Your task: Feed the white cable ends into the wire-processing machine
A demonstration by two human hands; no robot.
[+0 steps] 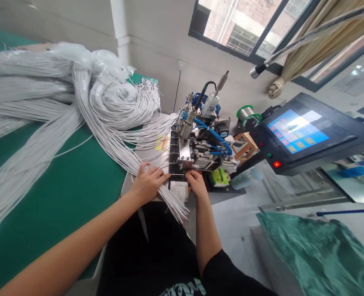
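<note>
Green desk, wires heaped toward the machine. Your left hand and right hand each pinch one wire, stretched between them at the machine's front. Loading, it seems; next it needs seating straight.

Tilted head view, near, down over bench

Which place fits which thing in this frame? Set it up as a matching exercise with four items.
1. bundle of thin white cables
2. black control box with blue touchscreen
3. green-rimmed spool of silvery wire
4. left hand

A. resting on the cables before the small metal machine with blue hoses
B. right of the machine, red button lit
C. spread over the green table mat
D. behind the machine, near the white wall

Pairs: 1-C, 2-B, 3-D, 4-A.
</note>
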